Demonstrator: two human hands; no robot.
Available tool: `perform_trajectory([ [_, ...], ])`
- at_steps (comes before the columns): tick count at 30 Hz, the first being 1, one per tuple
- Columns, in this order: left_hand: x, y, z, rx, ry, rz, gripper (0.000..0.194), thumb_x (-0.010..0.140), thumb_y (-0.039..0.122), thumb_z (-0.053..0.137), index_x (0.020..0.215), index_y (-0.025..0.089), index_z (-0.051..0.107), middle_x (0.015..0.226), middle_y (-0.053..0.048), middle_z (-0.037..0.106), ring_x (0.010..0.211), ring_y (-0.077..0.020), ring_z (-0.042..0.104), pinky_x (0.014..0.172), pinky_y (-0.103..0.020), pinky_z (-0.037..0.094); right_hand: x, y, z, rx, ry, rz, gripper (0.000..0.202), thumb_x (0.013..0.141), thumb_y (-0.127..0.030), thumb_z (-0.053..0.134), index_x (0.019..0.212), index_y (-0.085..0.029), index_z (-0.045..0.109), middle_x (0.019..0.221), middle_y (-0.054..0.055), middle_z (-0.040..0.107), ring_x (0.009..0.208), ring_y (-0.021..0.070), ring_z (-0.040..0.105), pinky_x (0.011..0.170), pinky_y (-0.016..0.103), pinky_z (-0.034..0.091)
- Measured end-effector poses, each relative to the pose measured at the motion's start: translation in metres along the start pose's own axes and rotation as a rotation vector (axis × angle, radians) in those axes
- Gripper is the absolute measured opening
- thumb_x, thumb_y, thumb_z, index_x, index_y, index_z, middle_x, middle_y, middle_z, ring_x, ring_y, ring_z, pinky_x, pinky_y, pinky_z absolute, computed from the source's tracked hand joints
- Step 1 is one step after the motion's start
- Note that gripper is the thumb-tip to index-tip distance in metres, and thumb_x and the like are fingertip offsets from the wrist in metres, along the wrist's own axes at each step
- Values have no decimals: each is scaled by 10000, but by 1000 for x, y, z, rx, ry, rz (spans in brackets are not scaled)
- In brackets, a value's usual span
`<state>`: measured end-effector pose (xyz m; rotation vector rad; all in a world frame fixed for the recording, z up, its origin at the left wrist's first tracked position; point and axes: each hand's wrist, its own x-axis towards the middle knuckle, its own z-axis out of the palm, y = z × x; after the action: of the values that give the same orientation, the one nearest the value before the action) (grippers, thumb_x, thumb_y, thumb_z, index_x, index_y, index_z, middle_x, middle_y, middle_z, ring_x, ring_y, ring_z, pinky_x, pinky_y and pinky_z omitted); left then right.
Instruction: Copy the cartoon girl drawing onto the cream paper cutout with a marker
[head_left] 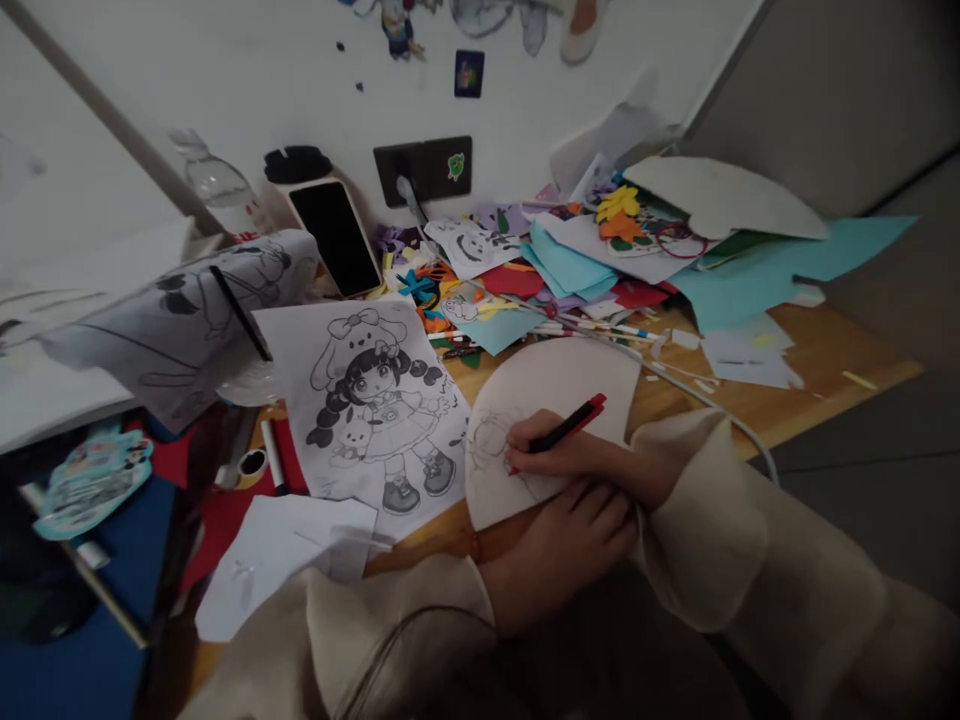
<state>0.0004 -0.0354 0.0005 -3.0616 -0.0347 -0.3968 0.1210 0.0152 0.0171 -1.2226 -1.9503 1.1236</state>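
One view only, from the head camera. The right hand pinches a red-and-black pen between its fingers, tip down on a white rounded sheet that lies near the middle of the wooden tabletop. A faint pencil-like outline shows on the sheet at about nine o'clock from the pen tip; its detail is too faint to read. The left hand lies at six o'clock from the right, palm down, fingers loosely together, pressing the near edge of the sheet flat; it holds nothing.

The printed cartoon drawing of a girl with a bow lies just beside the sheet, at nine o'clock, its right edge touching or slightly overlapping the sheet. A phone leans against the wall at eleven o'clock, screen dark. Coloured paper scraps are heaped at one o'clock, well apart from the hands. A white cable runs across the tabletop close behind the right sleeve.

Judgement: the line work will go best if the left hand pins the sheet firmly, since the sheet overhangs loose paper. The printed drawing should remain in plain sight. The right sleeve hangs near the cable; a snag could jerk the stroke.
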Motion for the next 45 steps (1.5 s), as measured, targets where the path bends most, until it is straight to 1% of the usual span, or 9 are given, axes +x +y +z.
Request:
perform_trajectory([
  [5, -1, -1, -4, 4, -6, 3, 336, 895, 187, 324, 1200, 157, 462, 1225, -64, 510, 1149, -162, 468, 1029, -360, 314, 1, -2, -1, -93, -65, -7, 315, 779, -223, 512, 530, -184, 322, 521, -59, 323, 515, 80, 304, 489, 227, 278],
  [18, -1, -1, -2, 1, -16, -6, 329, 899, 191, 323, 1191, 171, 474, 1227, -64, 509, 1135, -149, 471, 988, -344, 342, 0, 4, 2, -164, -129, -38, 319, 825, -302, 493, 562, -184, 357, 543, -50, 333, 526, 87, 309, 487, 233, 277],
  [25, -1, -1, -2, -5, 5, -7, 336, 901, 193, 305, 1185, 166, 481, 1216, -52, 519, 1141, -162, 473, 1021, -350, 315, -1, 7, -1, -133, 11, -44, 300, 798, -231, 499, 549, -187, 337, 524, -57, 355, 513, 80, 324, 492, 226, 290],
  [31, -1, 0, 1, 9, 11, -12, 343, 907, 199, 289, 1186, 173, 488, 1236, -47, 514, 1161, -165, 468, 1043, -352, 294, -1, 7, 0, -103, 2, -56, 289, 798, -243, 517, 549, -179, 385, 519, -52, 405, 510, 77, 361, 484, 214, 310],
  [34, -1, 0, 2, 44, 16, -9, 361, 908, 207, 291, 1219, 164, 470, 1287, -64, 482, 1208, -188, 439, 1046, -371, 287, -2, 5, -14, -118, 147, -23, 246, 797, -308, 543, 608, -172, 462, 571, -32, 501, 547, 93, 445, 514, 215, 365],
  [38, -2, -1, 2, 117, 30, 26, 388, 907, 219, 302, 1267, 145, 428, 1348, -99, 426, 1240, -200, 412, 1017, -380, 315, -9, 13, -58, -256, 497, 109, 307, 902, -409, 357, 858, -177, 554, 783, 34, 629, 699, 150, 561, 684, 293, 451],
  [40, -2, 0, 4, 153, 45, 40, 404, 907, 226, 306, 1291, 142, 402, 1344, -108, 427, 1229, -205, 420, 1007, -392, 324, -14, 25, -81, -321, 608, 156, 309, 899, -417, 352, 867, -180, 548, 860, 67, 628, 776, 190, 566, 728, 333, 442],
  [42, -2, 1, 5, 166, 73, 47, 396, 905, 235, 317, 1280, 149, 413, 1299, -104, 460, 1202, -216, 440, 1000, -411, 328, -19, 38, -97, -376, 627, 221, 263, 844, -438, 449, 811, -192, 537, 756, 51, 609, 676, 196, 550, 638, 321, 435],
  [45, -1, 2, 5, 170, 99, 53, 359, 903, 233, 326, 1222, 143, 464, 1174, -92, 523, 1088, -191, 502, 972, -403, 349, -32, 48, -105, -449, 498, 299, 211, 802, -410, 507, 836, -203, 528, 725, 23, 598, 619, 179, 536, 590, 295, 433],
])
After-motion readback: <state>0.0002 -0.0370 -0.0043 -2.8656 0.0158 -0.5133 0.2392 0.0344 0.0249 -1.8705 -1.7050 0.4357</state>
